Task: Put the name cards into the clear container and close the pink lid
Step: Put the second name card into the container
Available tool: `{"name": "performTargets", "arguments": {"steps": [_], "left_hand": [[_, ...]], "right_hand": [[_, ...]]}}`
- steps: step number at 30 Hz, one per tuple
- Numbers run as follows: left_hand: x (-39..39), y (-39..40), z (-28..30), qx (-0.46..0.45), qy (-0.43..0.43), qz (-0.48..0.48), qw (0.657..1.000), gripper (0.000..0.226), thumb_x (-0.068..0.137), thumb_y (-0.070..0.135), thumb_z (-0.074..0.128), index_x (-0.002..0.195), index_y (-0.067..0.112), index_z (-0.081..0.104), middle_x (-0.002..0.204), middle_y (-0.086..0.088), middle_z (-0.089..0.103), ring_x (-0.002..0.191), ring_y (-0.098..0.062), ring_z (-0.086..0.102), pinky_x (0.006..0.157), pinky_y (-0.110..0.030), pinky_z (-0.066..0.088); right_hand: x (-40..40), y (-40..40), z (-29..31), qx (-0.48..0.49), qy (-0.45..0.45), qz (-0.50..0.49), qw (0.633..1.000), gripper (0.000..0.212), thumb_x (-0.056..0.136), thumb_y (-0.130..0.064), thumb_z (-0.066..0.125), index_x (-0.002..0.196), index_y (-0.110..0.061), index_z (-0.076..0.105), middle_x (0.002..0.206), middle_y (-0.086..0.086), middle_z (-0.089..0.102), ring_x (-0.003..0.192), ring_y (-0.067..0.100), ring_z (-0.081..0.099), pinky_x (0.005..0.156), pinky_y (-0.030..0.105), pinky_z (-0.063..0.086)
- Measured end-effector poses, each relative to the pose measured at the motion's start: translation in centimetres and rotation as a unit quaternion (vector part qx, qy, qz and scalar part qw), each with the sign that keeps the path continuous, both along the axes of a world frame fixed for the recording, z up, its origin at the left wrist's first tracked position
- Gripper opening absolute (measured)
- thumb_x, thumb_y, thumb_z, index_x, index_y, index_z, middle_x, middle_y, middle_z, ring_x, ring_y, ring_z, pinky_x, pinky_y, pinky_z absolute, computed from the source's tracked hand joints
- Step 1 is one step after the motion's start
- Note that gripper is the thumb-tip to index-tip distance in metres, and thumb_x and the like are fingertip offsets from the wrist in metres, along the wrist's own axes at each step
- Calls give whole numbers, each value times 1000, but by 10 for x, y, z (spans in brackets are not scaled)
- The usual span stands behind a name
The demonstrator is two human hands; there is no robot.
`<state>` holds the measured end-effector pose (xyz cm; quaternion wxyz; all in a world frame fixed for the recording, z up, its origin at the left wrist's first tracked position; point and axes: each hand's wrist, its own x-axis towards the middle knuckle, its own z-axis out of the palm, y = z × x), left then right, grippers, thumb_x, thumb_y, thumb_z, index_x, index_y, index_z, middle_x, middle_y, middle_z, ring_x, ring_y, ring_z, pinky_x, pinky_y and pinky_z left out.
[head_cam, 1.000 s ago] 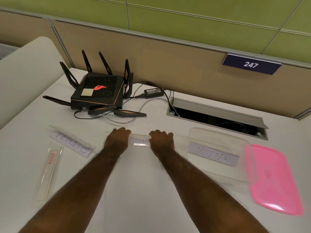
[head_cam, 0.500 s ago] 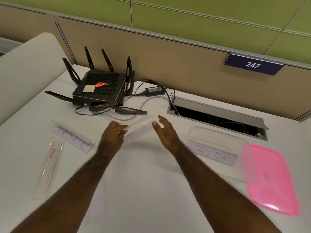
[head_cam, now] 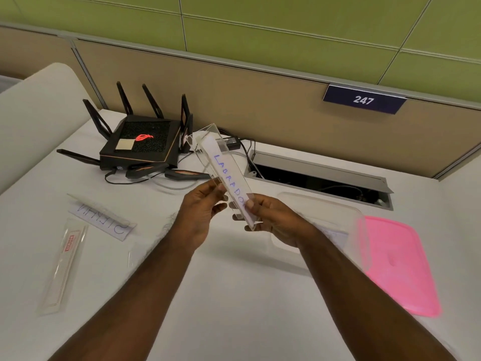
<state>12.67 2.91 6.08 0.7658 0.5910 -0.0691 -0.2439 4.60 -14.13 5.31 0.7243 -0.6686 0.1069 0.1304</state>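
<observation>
Both hands hold a clear acrylic name card (head_cam: 223,165) with blue writing, lifted above the table and pointing away from me. My left hand (head_cam: 200,212) pinches its left edge, my right hand (head_cam: 273,220) grips its near end. The clear container (head_cam: 338,217) stands open to the right, partly behind my right hand, with a white card inside. The pink lid (head_cam: 398,264) lies flat on the table right of the container. A second name card (head_cam: 104,220) lies on the table at the left.
A black router (head_cam: 143,144) with antennas and cables sits at the back left. An open cable hatch (head_cam: 320,181) is behind the container. A flat packaged strip (head_cam: 65,264) lies near the left edge. A partition wall closes the back.
The name card has come up off the table into both hands and has been turned lengthwise, its writing now facing me. My right hand, open half a second ago, now grips it.
</observation>
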Motion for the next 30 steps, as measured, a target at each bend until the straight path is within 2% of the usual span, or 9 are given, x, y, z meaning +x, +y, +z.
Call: {"name": "performTargets", "arguments": {"steps": [4, 8, 12, 14, 17, 19, 22, 25, 30], "left_hand": [[-20, -26, -3, -1, 10, -49, 999, 18, 91, 18, 59, 104, 19, 71, 102, -8, 74, 91, -21, 67, 76, -30, 54], [-31, -47, -7, -1, 39, -84, 996, 20, 96, 17, 51, 103, 19, 70, 107, -8, 73, 97, -25, 66, 87, -42, 55], [-16, -58, -5, -101, 147, -93, 980, 49, 97, 46, 38, 124, 12, 61, 119, -15, 65, 104, -28, 61, 96, -52, 46], [-11, -64, -1, -69, 97, -144, 982, 50, 94, 52, 39, 121, 16, 61, 114, -12, 66, 103, -26, 63, 88, -44, 49], [-15, -76, 4, 70, -53, -235, 968, 39, 86, 36, 64, 120, 18, 59, 114, -7, 68, 101, -19, 66, 83, -31, 54], [-17, -85, 3, 186, -150, -282, 929, 39, 79, 27, 76, 115, 21, 64, 119, 1, 67, 98, -15, 66, 85, -28, 55], [-23, -99, -1, 310, -247, -294, 870, 41, 74, 29, 81, 112, 23, 67, 116, 8, 67, 76, -5, 60, 70, -18, 50], [-27, -108, -10, 409, -322, -265, 811, 41, 67, 41, 82, 105, 32, 69, 109, 9, 69, 84, -9, 60, 71, -24, 46], [-45, -120, -18, 535, -451, -257, 667, 46, 73, 50, 74, 115, 33, 65, 111, 0, 61, 105, -20, 54, 89, -31, 39]], "right_hand": [[-31, -27, 9, 9, 7, 7, 1000, 46, 89, -31, 63, 132, -18, 54, 130, 11, 61, 116, 28, 61, 97, 47, 49], [-65, -57, 16, -59, 6, -24, 998, 42, 85, -32, 67, 122, -15, 63, 112, 10, 68, 97, 24, 64, 87, 37, 53], [-102, -97, 23, -145, 16, -68, 987, 34, 86, -28, 70, 118, -19, 67, 109, 4, 72, 93, 11, 64, 78, 22, 51], [-117, -114, 24, -202, 32, -74, 976, 36, 84, -28, 71, 120, -25, 66, 116, -7, 70, 102, 6, 65, 79, 15, 48], [-132, -132, 28, -286, 46, -89, 953, 41, 82, -28, 73, 122, -26, 64, 118, -17, 63, 96, -15, 58, 74, 3, 43], [-140, -142, 28, -323, 47, -97, 940, 42, 81, -28, 73, 122, -24, 64, 116, -17, 62, 93, -14, 58, 72, 3, 43], [-147, -151, 23, -381, 58, -97, 918, 46, 80, -30, 75, 123, -21, 64, 118, -12, 61, 96, 2, 59, 76, 9, 42], [-149, -153, 12, -435, 70, -95, 893, 49, 76, -35, 78, 123, -24, 64, 123, -4, 64, 104, 15, 58, 87, 24, 44], [-142, -147, -12, -636, 94, -59, 764, 54, 70, -56, 74, 120, -38, 63, 121, -6, 64, 112, 19, 50, 91, 38, 37]]}}
